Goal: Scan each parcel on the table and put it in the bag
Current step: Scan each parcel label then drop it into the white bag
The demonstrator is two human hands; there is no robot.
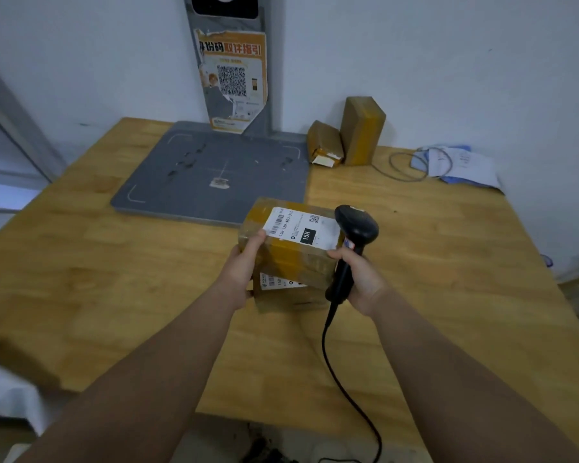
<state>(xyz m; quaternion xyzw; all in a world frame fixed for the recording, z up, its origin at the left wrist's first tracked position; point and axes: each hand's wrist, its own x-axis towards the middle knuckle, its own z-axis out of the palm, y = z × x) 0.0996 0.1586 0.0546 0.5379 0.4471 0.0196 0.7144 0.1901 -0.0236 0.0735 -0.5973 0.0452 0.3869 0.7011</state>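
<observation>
Left hand (244, 265) grips the left end of a tape-wrapped parcel (291, 259), thumb on top at the edge of its white label (301, 227), fingers curled under. Right hand (361, 279) is closed round the handle of a black scanner (356, 225), head raised just beside the parcel's right end; its cord (335, 372) trails to the bottom edge of the frame. Held parcel sits centre frame, label up, over a second labelled parcel (288, 295) lying on the wooden table (114, 279); contact between the two not discernible. Beyond: grey plate (214, 168) flat on the table. At the back, right of the plate: small parcel (325, 142) leaning against a tall upright parcel (363, 128). Further right, a grey cable loop (405, 177) and papers (462, 165). Torn orange QR poster (234, 78), upper centre.
</observation>
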